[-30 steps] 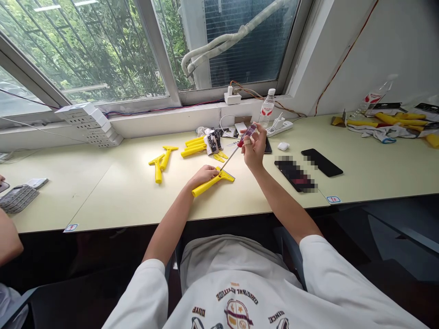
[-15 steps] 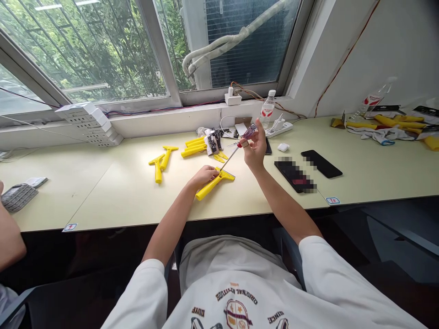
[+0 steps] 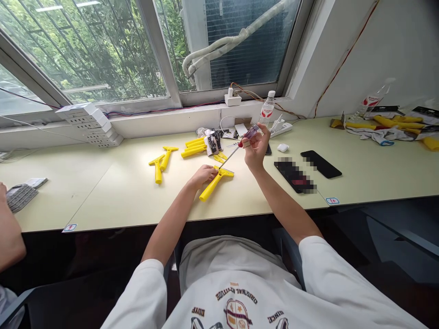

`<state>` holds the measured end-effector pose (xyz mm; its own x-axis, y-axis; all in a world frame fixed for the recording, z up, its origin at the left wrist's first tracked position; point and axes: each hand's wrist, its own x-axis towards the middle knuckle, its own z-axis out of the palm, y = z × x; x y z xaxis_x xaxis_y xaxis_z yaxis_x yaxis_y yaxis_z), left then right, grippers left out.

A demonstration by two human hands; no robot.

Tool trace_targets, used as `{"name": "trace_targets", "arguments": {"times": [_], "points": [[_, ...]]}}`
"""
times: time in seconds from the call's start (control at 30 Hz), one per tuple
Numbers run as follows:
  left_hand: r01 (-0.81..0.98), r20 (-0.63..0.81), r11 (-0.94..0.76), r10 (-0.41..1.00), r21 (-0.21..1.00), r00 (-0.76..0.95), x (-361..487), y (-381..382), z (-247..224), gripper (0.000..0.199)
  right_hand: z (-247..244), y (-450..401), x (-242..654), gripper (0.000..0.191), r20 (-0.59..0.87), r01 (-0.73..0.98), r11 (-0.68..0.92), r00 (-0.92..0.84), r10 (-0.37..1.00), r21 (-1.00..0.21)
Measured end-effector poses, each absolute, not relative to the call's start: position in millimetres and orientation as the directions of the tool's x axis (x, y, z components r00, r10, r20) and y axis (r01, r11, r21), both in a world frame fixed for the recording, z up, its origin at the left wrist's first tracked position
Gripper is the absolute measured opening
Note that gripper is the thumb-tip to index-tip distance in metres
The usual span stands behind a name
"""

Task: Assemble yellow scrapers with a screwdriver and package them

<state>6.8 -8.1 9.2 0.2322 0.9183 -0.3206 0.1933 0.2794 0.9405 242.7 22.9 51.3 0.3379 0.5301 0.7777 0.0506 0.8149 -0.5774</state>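
My left hand (image 3: 206, 176) rests on the head end of a yellow plastic scraper (image 3: 213, 185) and holds it against the table. My right hand (image 3: 255, 148) pinches a screwdriver (image 3: 249, 133) with a translucent purple and red handle. Its thin steel shaft slants down to the scraper's head, and its tip sits by my left fingers, partly hidden. Two more yellow scrapers (image 3: 162, 161) lie to the left. Further back is a heap of yellow parts (image 3: 194, 147) beside black and white packaging (image 3: 212, 143).
A water bottle (image 3: 267, 108) and a power strip (image 3: 281, 127) stand behind my right hand. Two black phones (image 3: 295, 177) lie to the right, near a white earbud case (image 3: 282, 147). A co-worker's arm (image 3: 8, 228) shows at the left edge. Yellow parts and cloth (image 3: 380, 134) lie far right.
The scraper has turned under my left hand, its handle now pointing more steeply toward me. My right hand has shifted slightly, with the screwdriver still in it.
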Motion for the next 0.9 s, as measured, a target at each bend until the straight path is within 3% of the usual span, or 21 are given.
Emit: {"name": "trace_targets", "arguments": {"times": [0.5,0.63,0.9], "points": [[0.0,-0.259,0.263,0.951,0.965,0.17,12,-8,9,0.032,47,23,240,0.069,0.773,0.076,0.82,0.395,0.497,-0.567],[0.061,-0.22,0.213,0.963,0.975,0.155,13,-4,10,0.024,46,21,238,0.074,0.792,0.111,0.83,0.39,0.47,-0.547],[0.161,-0.237,0.206,0.948,0.965,0.211,6,3,1,0.034,48,20,238,0.082,0.766,0.121,0.795,0.387,0.513,-0.594]]}}
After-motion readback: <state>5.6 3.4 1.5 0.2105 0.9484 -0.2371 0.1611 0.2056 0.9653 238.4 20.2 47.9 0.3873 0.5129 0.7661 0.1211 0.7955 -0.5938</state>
